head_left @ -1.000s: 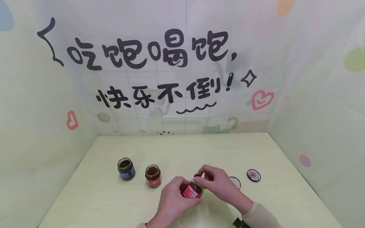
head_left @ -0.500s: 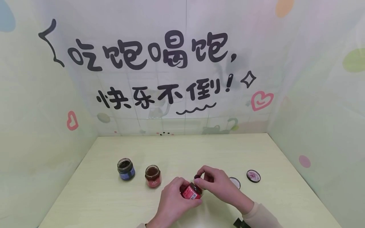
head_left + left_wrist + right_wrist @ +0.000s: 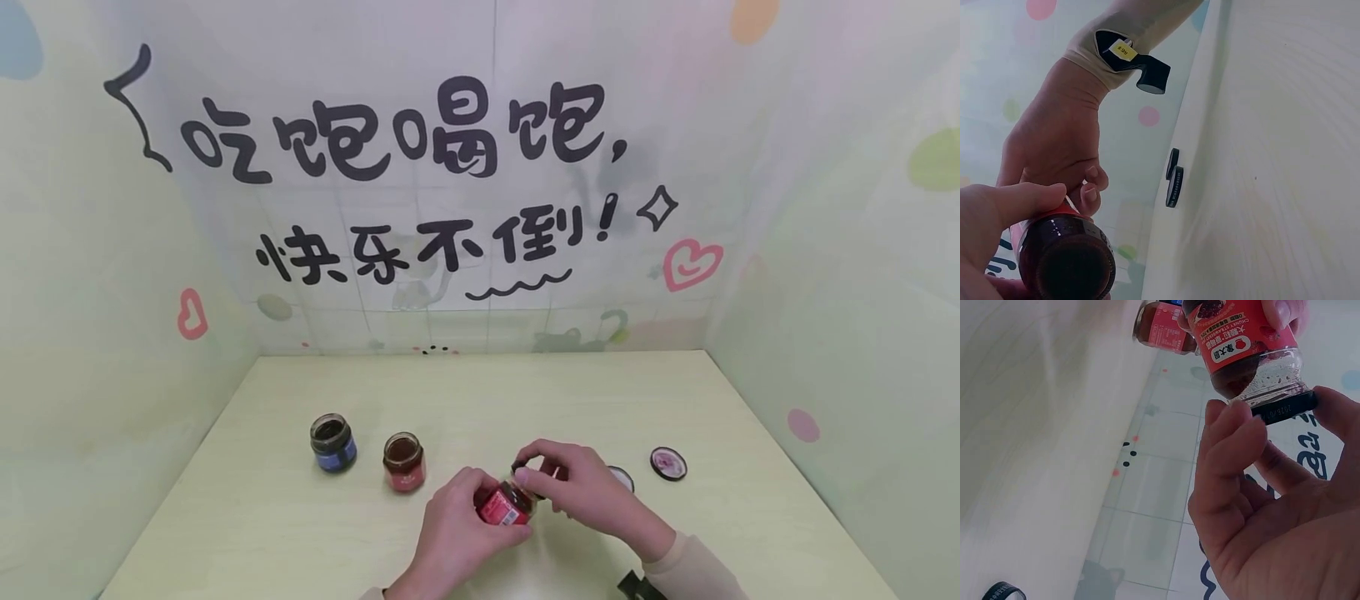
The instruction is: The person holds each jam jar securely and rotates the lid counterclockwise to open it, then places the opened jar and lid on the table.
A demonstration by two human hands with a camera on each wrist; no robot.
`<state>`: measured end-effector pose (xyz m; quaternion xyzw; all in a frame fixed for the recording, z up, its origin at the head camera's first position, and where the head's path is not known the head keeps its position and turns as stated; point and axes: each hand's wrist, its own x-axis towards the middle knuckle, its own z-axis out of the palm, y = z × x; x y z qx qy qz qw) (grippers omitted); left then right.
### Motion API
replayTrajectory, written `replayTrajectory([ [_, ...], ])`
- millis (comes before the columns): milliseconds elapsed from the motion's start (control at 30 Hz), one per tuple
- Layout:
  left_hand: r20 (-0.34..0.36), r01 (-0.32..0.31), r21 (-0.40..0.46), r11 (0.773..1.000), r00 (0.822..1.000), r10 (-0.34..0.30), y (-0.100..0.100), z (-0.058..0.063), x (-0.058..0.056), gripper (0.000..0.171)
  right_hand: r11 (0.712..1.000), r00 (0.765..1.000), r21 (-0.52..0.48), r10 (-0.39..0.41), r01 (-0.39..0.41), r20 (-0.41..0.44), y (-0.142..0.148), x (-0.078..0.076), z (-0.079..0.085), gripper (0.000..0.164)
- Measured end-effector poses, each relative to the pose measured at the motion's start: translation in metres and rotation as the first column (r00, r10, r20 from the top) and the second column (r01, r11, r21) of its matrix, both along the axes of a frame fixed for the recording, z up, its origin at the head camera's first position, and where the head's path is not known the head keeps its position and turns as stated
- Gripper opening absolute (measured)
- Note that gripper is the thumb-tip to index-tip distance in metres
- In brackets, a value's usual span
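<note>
A strawberry jam jar (image 3: 504, 508) with a red label is gripped by my left hand (image 3: 459, 521), tilted so that its mouth faces right. My right hand (image 3: 588, 493) pinches the rim of the black lid (image 3: 1285, 408) between thumb and fingers at the jar's mouth. In the right wrist view the lid sits over the glass neck; whether it is threaded on I cannot tell. Dark red jam lies toward one side inside. The left wrist view shows the jar's dark base (image 3: 1072, 265) and my left thumb along its side.
Two uncovered jars stand at the left of the table (image 3: 247, 525), one with a blue label (image 3: 333, 457), one with a pinkish-red label (image 3: 405, 477). Two lids lie at the right: a lid (image 3: 668, 463) in full view and a lid (image 3: 622, 477) partly behind my right hand.
The fingers of my right hand have shifted slightly around the lid, and that hand sits a touch lower. My left hand and the jar have stayed almost in place.
</note>
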<state>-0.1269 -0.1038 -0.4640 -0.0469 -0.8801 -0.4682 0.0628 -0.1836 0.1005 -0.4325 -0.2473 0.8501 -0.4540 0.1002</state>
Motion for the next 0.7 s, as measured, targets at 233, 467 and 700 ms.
replayTrajectory([
  [233,-0.002,0.019,-0.012,1.000,1.000,-0.019,0.0035,-0.0026,-0.0005,0.050,0.996,0.994,0.037,-0.081,0.078,0.068,-0.0026,0.0016,0.0046,0.038],
  [467,-0.011,0.027,-0.035,0.999,1.000,-0.027,0.0055,-0.0020,0.0008,0.048,0.989,0.994,0.100,-0.107,0.105,0.017,-0.0077,0.0013,0.0022,0.042],
  [700,0.002,0.039,-0.038,0.999,0.999,-0.039,0.0040,-0.0001,0.0027,0.048,0.995,0.996,0.073,-0.076,0.072,0.050,-0.0066,0.0013,0.0021,0.038],
])
